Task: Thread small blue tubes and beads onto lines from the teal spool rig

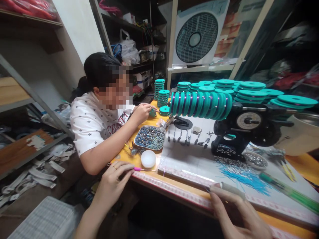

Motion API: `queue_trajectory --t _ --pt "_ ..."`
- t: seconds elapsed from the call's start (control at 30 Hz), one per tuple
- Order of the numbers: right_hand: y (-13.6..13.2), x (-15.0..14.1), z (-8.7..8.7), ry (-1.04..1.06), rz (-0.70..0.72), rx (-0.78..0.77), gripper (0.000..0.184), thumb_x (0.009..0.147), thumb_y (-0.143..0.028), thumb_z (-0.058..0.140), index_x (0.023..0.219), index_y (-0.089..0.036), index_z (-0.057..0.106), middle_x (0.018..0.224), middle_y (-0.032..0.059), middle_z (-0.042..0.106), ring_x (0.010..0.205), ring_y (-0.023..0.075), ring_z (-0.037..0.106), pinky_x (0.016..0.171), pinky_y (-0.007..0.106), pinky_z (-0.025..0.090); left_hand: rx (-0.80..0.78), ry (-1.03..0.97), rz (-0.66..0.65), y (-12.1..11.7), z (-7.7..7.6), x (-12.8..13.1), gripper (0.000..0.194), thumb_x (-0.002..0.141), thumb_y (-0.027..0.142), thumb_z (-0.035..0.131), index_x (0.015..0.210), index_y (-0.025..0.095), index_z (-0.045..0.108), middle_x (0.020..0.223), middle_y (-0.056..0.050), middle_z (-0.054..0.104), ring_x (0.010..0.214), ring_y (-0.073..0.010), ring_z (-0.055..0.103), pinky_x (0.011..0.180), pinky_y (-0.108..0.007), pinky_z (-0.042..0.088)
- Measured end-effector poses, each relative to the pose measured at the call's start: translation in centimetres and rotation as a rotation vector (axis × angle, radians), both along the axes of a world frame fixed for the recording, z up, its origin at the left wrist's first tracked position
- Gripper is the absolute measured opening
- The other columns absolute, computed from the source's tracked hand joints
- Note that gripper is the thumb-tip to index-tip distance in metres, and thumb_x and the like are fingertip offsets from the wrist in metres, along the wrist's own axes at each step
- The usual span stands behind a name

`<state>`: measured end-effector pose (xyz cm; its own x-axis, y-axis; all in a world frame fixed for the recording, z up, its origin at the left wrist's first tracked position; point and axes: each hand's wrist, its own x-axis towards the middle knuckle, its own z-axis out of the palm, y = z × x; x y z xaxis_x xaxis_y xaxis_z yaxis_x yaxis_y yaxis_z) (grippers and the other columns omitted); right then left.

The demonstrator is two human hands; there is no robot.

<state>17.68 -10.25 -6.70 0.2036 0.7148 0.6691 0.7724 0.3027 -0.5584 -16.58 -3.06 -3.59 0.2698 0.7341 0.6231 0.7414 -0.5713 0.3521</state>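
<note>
My left hand [113, 181] is at the near left edge of the table, its fingers pinched on a thin pink-handled tool [143, 169] whose fine tip points right, just below a white round lid [148, 159]. My right hand [235, 209] is at the near edge further right, fingers closed with a grey sleeve over one fingertip, apparently pinching a fine thread I can barely make out. It lies close to a scatter of blue wire pieces [243, 176] on the white work board [189, 159]. A row of teal spools [200, 104] sits on a black winding machine [249, 127].
A co-worker in a white star-print shirt [92, 122] sits at the left, both hands on a teal spool [152, 112]. An oval tray of small parts [150, 136] lies before them. Stacks of teal spools [224, 88], a fan [196, 36], shelves and a green tool [289, 191] surround the table.
</note>
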Motion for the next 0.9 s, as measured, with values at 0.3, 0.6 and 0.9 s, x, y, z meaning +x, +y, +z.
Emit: queue_trajectory --t 0.3,0.6,0.9 --pt "0.2 -0.6 0.5 0.001 -0.008 0.048 0.017 0.095 -0.041 0.064 0.094 -0.025 0.071 0.091 0.0013 0.076 0.083 0.0205 0.074 0.082 0.029 0.054 -0.094 0.006 -0.006 -1.2 0.8 2.4 0.012 0.095 0.016 0.062 0.099 0.024 0.069 0.092 -0.003 0.069 0.089 -0.0207 0.066 0.081 -0.033 0.052" --pt "0.4 -0.4 0.7 -0.025 -0.002 0.077 0.018 0.095 -0.041 0.063 0.095 -0.024 0.071 0.09 0.0008 0.076 0.081 0.0183 0.074 0.081 0.026 0.053 -0.116 -0.013 0.036 -2.0 1.2 4.3 0.011 0.093 0.011 0.062 0.088 0.021 0.06 0.084 -0.002 0.066 0.081 -0.0222 0.06 0.076 -0.035 0.047" --pt "0.4 -0.3 0.6 -0.052 0.032 0.093 0.013 0.096 -0.035 0.064 0.099 -0.023 0.069 0.093 0.0022 0.075 0.085 0.0182 0.073 0.083 0.025 0.052 -0.081 -0.104 -0.008 -1.5 0.4 7.2 0.013 0.095 0.009 0.06 0.095 0.021 0.056 0.087 -0.002 0.061 0.076 -0.0161 0.061 0.072 -0.028 0.05"
